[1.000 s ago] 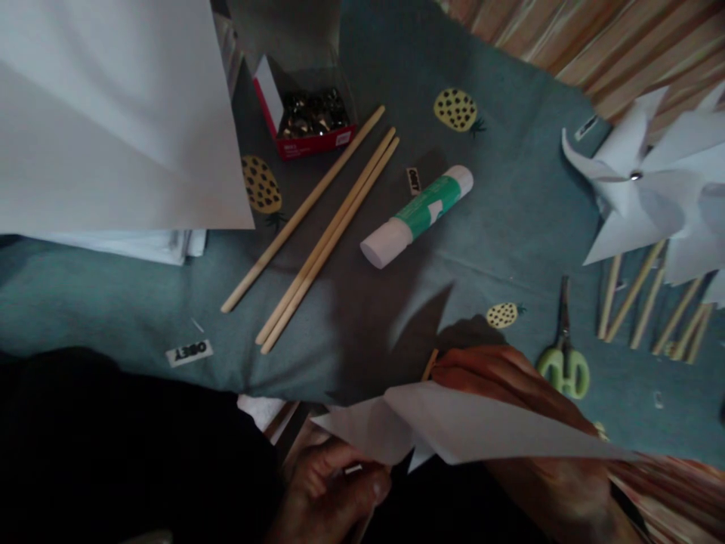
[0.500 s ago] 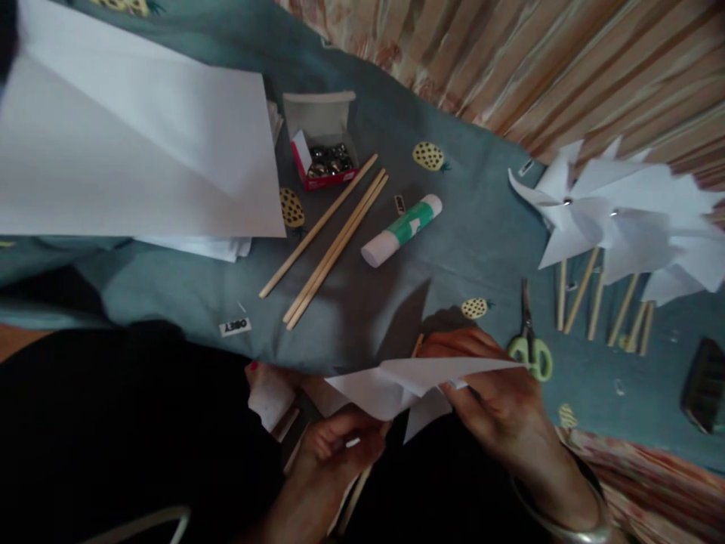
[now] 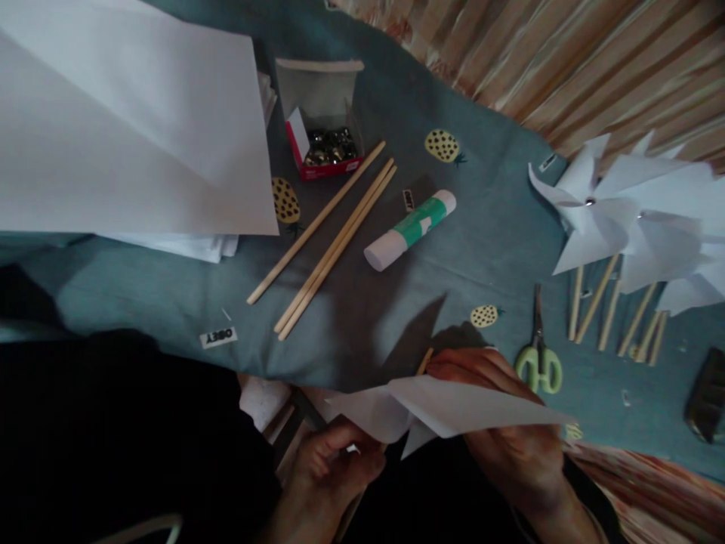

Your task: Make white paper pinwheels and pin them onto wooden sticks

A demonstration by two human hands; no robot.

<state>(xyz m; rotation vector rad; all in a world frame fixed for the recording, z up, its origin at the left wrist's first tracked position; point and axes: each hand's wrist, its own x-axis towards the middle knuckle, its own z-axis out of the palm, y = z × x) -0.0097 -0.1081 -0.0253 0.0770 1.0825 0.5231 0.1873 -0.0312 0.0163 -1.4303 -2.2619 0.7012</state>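
Observation:
A white paper pinwheel [image 3: 453,406] is between my hands at the table's near edge, its blades seen nearly edge-on. The tip of its wooden stick [image 3: 424,361] pokes out behind the paper. My left hand [image 3: 334,465] is closed, thumb and fingers pinched round the stick just below the blades. On the other side my right hand [image 3: 513,446] is curled about the pinwheel, its fingers behind the paper near the stick's tip. One blade hides part of that hand and its fingertips. Scissors with green handles [image 3: 538,363] lie just beyond it.
Finished pinwheels [image 3: 623,204] lie at the right. Three wooden sticks [image 3: 334,249] and a glue stick [image 3: 411,230] rest mid-table. Behind them stands an open red-and-white box [image 3: 331,162] of metal pins. White paper sheets [image 3: 158,128] fill the left. A dark object [image 3: 705,397] sits far right.
The pinwheel has tilted, so its right blade now reaches farther right and lower across my right hand. My left hand keeps its pinch. The whole view has shifted slightly.

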